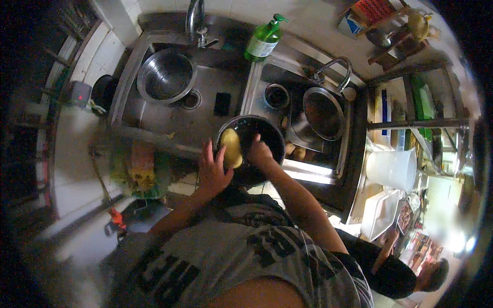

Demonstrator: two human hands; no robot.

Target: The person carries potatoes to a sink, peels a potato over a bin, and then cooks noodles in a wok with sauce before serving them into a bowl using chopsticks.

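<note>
A long, pale yellow potato (231,145) rests in the grip of my left hand (216,169), fingers on its near side, over the left rim of a dark round bowl (280,133). My right hand (261,153) is curled above the bowl's right half with the thumb pointing away from me. Whatever it may hold is too dark to make out. The bowl sits against the sink's front edge, close to my body, and its inside is mostly in shadow. Several more potatoes (299,153) lie in the right sink, just beyond the bowl.
A steel basin (166,77) stands in the left sink (227,82) near the drain. In the right sink, a steel pan (323,113) leans under a curved tap (348,73). Between them is a green pump bottle (264,40). Another person (379,261) works at right, near white plastic tubs (379,215).
</note>
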